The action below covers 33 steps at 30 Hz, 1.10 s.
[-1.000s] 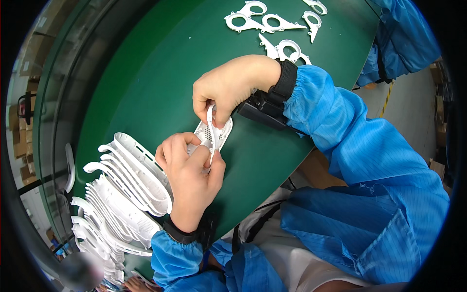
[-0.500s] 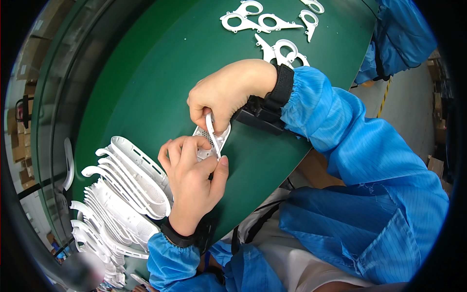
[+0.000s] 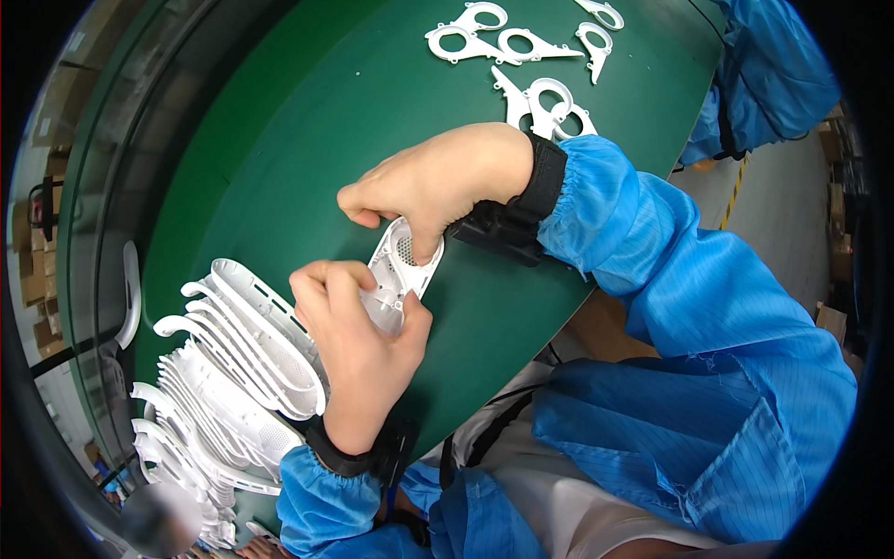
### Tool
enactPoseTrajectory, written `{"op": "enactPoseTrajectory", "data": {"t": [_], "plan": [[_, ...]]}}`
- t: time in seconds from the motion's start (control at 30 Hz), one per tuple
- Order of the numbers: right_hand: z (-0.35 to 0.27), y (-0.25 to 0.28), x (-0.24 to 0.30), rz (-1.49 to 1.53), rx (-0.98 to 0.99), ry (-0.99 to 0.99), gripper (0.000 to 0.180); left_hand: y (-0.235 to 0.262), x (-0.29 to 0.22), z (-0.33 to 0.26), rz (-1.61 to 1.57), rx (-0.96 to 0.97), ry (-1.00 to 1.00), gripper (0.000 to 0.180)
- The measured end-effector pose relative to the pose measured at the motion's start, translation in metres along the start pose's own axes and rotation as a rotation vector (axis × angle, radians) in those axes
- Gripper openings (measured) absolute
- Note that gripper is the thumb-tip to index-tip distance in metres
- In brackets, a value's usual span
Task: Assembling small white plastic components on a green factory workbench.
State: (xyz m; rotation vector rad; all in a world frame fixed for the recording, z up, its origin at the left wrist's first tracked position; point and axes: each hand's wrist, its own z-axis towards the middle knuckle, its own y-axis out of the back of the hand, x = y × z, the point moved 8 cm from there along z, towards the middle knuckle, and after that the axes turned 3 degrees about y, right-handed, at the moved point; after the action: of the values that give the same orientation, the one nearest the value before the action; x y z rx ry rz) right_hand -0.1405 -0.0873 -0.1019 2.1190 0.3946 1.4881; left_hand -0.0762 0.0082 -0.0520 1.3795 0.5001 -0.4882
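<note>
A white elongated plastic shell (image 3: 380, 314) with a perforated mesh end lies tilted between my hands, low over the green table. Inside it sits a white ring-shaped bracket (image 3: 407, 274), its ring around the mesh. My left hand (image 3: 358, 345) grips the shell's near end, with fingers on one side and thumb on the other. Over the far end is my right hand (image 3: 447, 182), its thumb pressing down on the bracket beside the ring. The fingers of that hand stretch leftward, off the shell and apart from the thumb.
Nested white shells (image 3: 233, 391) are stacked at the left on the green table (image 3: 279, 168). Several loose ring brackets (image 3: 549, 98) lie at the far right. A metal rail (image 3: 112, 196) borders the left side. Beyond the table's right edge appears another person's blue sleeve (image 3: 778, 74).
The bracket, held upright in a pinch before, now lies flat inside the shell. My right fingers have let go of it and extended left, while the thumb presses down.
</note>
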Motion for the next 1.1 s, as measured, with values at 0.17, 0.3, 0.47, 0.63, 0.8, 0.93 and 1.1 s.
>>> {"op": "enactPoseTrajectory", "data": {"t": [0.17,0.3,0.47,0.63,0.8,0.93,1.1], "plan": [[0.002,-0.006,0.006,-0.043,0.033,0.033,0.043,-0.011,0.015,0.01,-0.096,0.223,0.286,0.047],[-0.001,-0.012,0.008,-0.141,0.041,-0.006,0.041,-0.025,0.026,0.014,-0.063,0.395,0.326,0.041],[0.003,-0.009,0.006,-0.147,0.072,-0.007,0.037,-0.031,0.035,0.013,-0.077,0.476,0.284,0.028],[0.011,-0.003,0.003,-0.032,0.029,0.024,0.027,-0.042,0.039,0.007,-0.431,0.641,0.595,0.022],[0.016,-0.003,0.008,0.062,-0.001,0.121,0.03,-0.036,0.038,0.005,-0.506,0.648,0.58,0.028],[0.019,-0.005,0.01,0.144,-0.015,0.18,0.032,-0.03,0.034,0.003,-0.584,0.609,0.545,0.032],[0.025,-0.013,0.009,0.216,0.003,0.23,0.032,-0.03,0.038,-0.002,-0.607,0.633,0.553,0.033]]}}
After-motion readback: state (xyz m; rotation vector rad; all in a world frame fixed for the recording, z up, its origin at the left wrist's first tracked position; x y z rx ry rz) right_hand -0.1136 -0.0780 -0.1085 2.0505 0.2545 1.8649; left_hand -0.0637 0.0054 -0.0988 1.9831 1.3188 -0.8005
